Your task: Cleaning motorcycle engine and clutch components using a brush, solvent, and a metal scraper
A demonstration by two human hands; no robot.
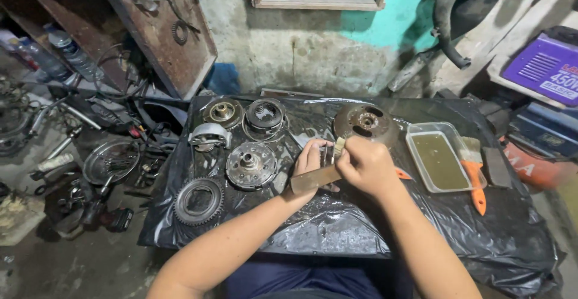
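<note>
My left hand [308, 159] and my right hand [365, 166] meet over a low table covered in black plastic sheet [337, 221]. The left hand grips a small metal part [327, 153] held upright. The right hand holds a brush whose pale bristles [339, 145] touch that part; its flat wooden handle [313, 180] sticks out to the lower left. An orange-handled tool [402, 174] lies partly hidden behind the right hand.
On the sheet lie a large ring gear [198, 201], a round clutch hub [250, 165], a rusty disc [365, 121] and other round metal parts. A clear tray of murky liquid [440, 159] and an orange-handled brush [475, 172] sit at right. Tools and cables clutter the floor at left.
</note>
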